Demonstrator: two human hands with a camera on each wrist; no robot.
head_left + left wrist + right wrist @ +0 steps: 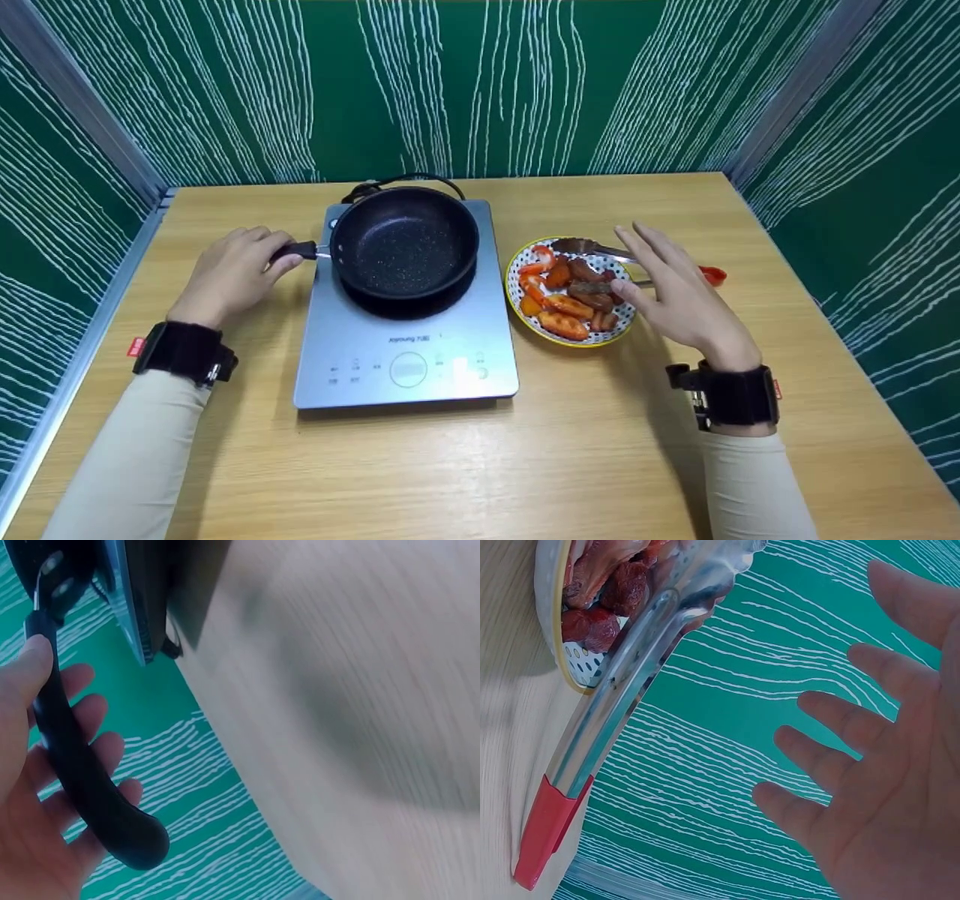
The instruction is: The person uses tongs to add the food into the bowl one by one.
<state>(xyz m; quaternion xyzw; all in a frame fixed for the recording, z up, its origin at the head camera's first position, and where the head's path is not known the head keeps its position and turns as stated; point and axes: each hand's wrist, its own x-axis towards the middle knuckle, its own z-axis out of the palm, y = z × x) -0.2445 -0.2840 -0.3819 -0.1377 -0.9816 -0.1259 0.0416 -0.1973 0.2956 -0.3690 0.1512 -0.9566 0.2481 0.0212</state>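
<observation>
My left hand (pixel 232 274) grips the black handle (pixel 82 757) of a frying pan (pixel 405 244), its fingers wrapped round from below and the thumb along the top. Nothing shows inside the pan, which sits over the back part of a silver induction cooktop (pixel 360 315). My right hand (pixel 675 296) hovers near metal tongs (pixel 622 690) with red handle ends, its fingers spread and apart from them. The tongs lie across a patterned, yellow-rimmed plate (pixel 587 344), where shrimp (pixel 534 289), wing-like browned pieces (pixel 562 325) and dark meat pieces (pixel 592 300) are heaped.
Behind the cooktop a black cord (pixel 420 177) loops near the far edge of the wooden table (pixel 600 450). Green panels (pixel 465 90) with white lines stand at the back and both sides. The plate stands close to the cooktop's right edge.
</observation>
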